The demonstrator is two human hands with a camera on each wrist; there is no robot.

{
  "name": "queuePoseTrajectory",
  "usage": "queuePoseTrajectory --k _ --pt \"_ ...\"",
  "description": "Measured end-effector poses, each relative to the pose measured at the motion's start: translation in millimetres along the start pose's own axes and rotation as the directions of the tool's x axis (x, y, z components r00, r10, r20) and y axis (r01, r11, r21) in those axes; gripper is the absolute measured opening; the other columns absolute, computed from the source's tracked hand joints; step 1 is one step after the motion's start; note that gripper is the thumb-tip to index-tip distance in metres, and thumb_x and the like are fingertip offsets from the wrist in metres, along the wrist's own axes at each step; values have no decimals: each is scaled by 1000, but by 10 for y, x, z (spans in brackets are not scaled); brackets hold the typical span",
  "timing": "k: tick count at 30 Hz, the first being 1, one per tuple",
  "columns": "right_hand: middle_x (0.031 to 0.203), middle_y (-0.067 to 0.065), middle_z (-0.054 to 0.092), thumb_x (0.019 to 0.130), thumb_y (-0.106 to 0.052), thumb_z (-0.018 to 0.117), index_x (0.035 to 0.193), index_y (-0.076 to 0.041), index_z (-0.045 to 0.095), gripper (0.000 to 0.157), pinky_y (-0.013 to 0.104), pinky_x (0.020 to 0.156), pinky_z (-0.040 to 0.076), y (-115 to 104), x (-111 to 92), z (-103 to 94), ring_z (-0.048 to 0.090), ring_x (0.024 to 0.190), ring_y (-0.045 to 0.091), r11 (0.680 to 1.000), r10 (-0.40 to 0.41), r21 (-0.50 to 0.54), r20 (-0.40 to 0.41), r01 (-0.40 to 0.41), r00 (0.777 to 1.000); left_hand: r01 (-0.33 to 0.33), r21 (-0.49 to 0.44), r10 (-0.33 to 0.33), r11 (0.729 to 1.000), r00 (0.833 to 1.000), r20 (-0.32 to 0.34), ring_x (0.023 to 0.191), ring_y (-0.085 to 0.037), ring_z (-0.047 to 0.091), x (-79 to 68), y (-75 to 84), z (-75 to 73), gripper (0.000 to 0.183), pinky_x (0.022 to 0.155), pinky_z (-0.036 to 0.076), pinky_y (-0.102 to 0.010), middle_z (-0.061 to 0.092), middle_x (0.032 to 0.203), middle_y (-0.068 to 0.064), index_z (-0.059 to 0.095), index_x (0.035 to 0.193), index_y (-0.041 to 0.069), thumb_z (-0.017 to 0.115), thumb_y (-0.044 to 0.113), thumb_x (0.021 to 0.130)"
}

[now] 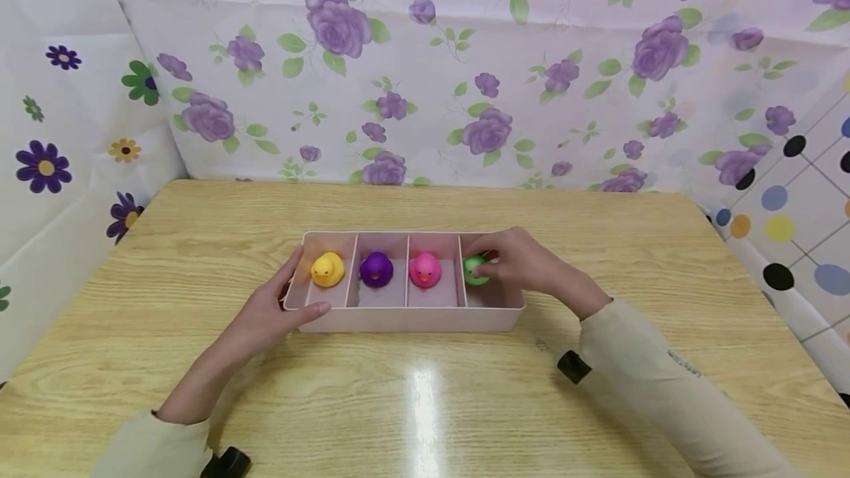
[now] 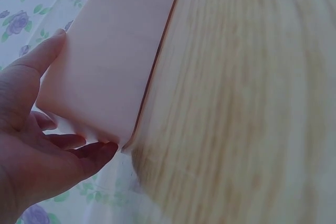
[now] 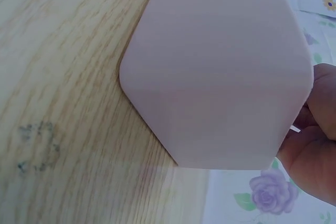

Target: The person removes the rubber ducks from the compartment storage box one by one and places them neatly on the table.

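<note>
With the right hand [image 1: 521, 260], pinching a smooth, rounded green duck [image 1: 474, 272] inside the rightmost compartment [image 1: 491, 298]; with the left hand [image 1: 268, 318], gripping the left end of a thin-walled, round-cornered pale pink box [image 1: 405, 321]. Leftward, can see a plump pink duck [image 1: 425, 270], purple duck [image 1: 376, 270] and yellow duck [image 1: 328, 270], each within upright dividers, then wood-grained surface [image 1: 332, 404] beneath and creased, rose-printed cloth [image 1: 432, 65] behind.

Covered up and cut off

In the head view, the right hand [image 1: 521, 260] hid part of the green duck [image 1: 474, 270] at the box [image 1: 412, 321]'s three o'clock. Some left hand [image 1: 267, 317] fingers were hidden at its nine o'clock. The bottom edge cut off the sleeves [image 1: 671, 389] at eight and four o'clock.
</note>
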State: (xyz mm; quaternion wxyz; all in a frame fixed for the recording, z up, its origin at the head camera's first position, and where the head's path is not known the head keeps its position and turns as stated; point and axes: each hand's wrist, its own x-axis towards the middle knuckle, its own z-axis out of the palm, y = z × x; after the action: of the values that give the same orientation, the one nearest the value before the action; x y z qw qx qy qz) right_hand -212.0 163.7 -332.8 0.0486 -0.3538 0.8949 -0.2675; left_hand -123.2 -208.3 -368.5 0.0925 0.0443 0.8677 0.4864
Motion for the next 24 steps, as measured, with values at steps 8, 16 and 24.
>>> queuePoseTrajectory --k 8,16,24 --pt "101 9 74 85 -1 77 109 0 76 23 36 80 57 6 -52 -67 67 88 19 994 62 92 -20 -60 998 1 -7 -1 1000 1000 -2 145 -49 19 -2 24 -7 104 111 29 -61 12 161 -30 2 162 11 76 30 90" --pt "110 14 73 87 1 74 111 1 75 24 38 82 57 20 -100 -110 68 94 23 992 69 114 -57 -63 996 -4 -16 4 1000 1000 -3 144 -48 23 -5 26 -12 104 110 30 -61 15 160 -31 2 162 11 75 29 90" --pt "112 16 72 88 4 72 113 2 74 25 39 83 57 9 -143 -121 69 95 26 989 68 137 -78 -57 995 -3 -21 3 1000 1000 4 143 -47 26 -11 13 -6 104 108 35 -61 17 160 -31 1 162 12 75 30 90"
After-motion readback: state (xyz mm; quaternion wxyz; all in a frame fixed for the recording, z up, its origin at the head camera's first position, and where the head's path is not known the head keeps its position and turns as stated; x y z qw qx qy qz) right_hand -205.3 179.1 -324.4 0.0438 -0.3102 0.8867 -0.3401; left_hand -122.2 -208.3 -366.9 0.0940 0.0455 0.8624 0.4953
